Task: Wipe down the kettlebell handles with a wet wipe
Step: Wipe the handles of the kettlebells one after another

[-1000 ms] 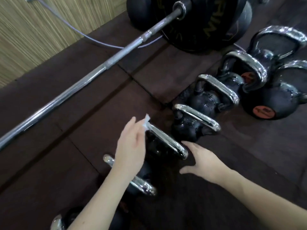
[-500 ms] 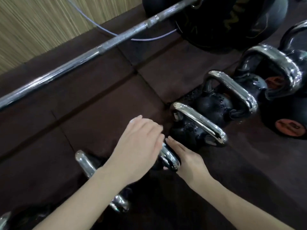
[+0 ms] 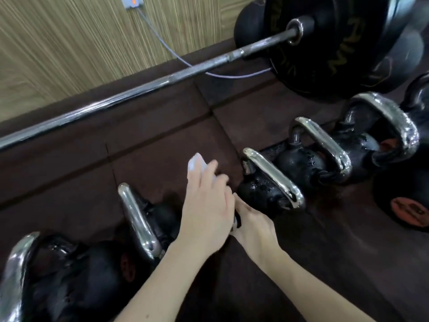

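Observation:
A row of black kettlebells with chrome handles runs from lower left to upper right on the dark floor mat. My left hand lies over the handle of the middle kettlebell, which it hides, and holds a white wet wipe whose end sticks out past the fingers. My right hand grips the near end of that same handle, touching the left hand. The neighbouring kettlebell on the right and the one on the left stand untouched.
A barbell with a large black plate lies across the mat behind the row. A thin cable runs from a wall socket under the bar. More kettlebells stand at the right, one at the lower left.
My left hand has slid the wipe along the handle toward the far end, and the wipe now shows beyond the fingers. My right hand went from resting open on the mat to gripping the handle's near end.

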The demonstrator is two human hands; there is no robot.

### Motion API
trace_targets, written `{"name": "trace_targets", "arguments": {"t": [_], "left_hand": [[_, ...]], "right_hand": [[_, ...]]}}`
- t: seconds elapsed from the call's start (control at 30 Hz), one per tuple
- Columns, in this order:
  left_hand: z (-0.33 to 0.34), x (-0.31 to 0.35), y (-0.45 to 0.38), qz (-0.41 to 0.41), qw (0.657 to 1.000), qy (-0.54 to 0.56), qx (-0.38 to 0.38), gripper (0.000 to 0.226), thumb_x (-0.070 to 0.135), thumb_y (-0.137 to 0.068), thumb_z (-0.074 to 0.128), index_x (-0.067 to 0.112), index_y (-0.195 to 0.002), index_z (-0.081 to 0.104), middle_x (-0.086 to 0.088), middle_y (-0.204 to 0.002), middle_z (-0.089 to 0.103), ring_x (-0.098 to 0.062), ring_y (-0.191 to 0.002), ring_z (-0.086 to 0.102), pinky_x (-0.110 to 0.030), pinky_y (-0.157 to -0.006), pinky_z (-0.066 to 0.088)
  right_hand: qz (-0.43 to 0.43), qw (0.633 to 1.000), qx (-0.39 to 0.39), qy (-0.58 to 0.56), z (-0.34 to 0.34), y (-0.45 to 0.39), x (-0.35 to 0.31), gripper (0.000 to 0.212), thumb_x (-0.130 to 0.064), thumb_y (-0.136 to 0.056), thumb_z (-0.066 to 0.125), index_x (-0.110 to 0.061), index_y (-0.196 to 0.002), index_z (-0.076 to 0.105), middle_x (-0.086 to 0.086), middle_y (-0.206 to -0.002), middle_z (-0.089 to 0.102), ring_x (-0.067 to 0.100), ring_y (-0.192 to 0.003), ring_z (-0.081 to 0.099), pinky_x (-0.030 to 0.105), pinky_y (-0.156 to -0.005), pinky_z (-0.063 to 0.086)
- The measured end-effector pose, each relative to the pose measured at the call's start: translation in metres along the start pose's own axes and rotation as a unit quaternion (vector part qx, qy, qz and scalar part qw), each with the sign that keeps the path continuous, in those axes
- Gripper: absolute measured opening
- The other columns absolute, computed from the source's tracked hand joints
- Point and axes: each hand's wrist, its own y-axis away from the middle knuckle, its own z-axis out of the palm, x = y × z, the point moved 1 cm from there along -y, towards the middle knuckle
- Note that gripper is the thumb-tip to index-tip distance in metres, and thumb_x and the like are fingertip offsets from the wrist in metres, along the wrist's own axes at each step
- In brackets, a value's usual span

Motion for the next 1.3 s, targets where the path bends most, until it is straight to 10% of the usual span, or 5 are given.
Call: {"name": "trace_targets", "arguments": {"t": [0.2, 0.43, 0.63, 1.13, 1.3], "left_hand": [[-0.011, -0.011, 0.027, 0.161, 0.983, -0.030, -0.085, 0.042, 0.032, -0.107, 0.034, 0.014, -0.133, 0.062, -0.002, -0.143, 0.054, -0.024, -0.147, 0.038, -0.047, -0.125, 0.025], [0.017, -0.025, -0.035, -0.164, 0.967, 0.192, 0.034, 0.043, 0.013, -0.105, 0.029, 0.009, -0.143, 0.050, -0.003, -0.155, 0.032, -0.020, -0.152, 0.024, -0.020, -0.118, 0.017], [0.025, 0.007, 0.032, 0.029, 1.000, 0.000, 0.001, 0.054, 0.012, -0.101, 0.029, -0.016, -0.144, 0.045, -0.036, -0.157, 0.036, -0.054, -0.152, 0.021, -0.063, -0.121, 0.026], [0.017, 0.008, -0.009, -0.147, 0.966, 0.188, 0.097, 0.043, 0.008, -0.102, 0.033, -0.004, -0.135, 0.058, -0.014, -0.167, 0.015, -0.040, -0.159, 0.003, -0.019, -0.125, 0.008], [0.019, 0.069, 0.053, -0.145, 0.942, 0.279, 0.119, 0.068, -0.001, -0.103, 0.040, 0.013, -0.165, 0.016, 0.005, -0.172, -0.021, -0.017, -0.159, -0.016, 0.000, -0.115, 0.000]], "right_hand": [[0.031, 0.998, -0.040, -0.026, -0.005, 0.001, -0.008, 0.071, -0.038, -0.084, 0.077, -0.035, -0.149, 0.049, -0.024, -0.147, 0.054, -0.007, -0.112, 0.063, -0.006, -0.065, 0.029], [0.018, 0.998, -0.050, -0.016, -0.013, -0.004, -0.008, 0.081, -0.050, -0.088, 0.071, -0.040, -0.157, 0.029, -0.032, -0.161, 0.020, -0.011, -0.126, 0.054, 0.011, -0.094, 0.047], [0.015, 1.000, -0.024, -0.010, -0.007, -0.002, -0.005, 0.061, -0.044, -0.092, 0.064, -0.038, -0.149, 0.044, -0.027, -0.154, 0.043, -0.010, -0.129, 0.049, -0.002, -0.085, 0.035], [0.026, 0.999, -0.024, 0.007, 0.000, -0.004, -0.002, 0.077, -0.053, -0.085, 0.070, -0.045, -0.153, 0.034, -0.033, -0.158, 0.031, -0.006, -0.129, 0.054, 0.014, -0.092, 0.047], [-0.012, 0.999, -0.031, -0.028, 0.012, -0.002, 0.010, 0.047, -0.058, -0.099, 0.045, -0.050, -0.145, 0.040, -0.029, -0.147, 0.049, -0.005, -0.121, 0.059, 0.009, -0.084, 0.046]]}}
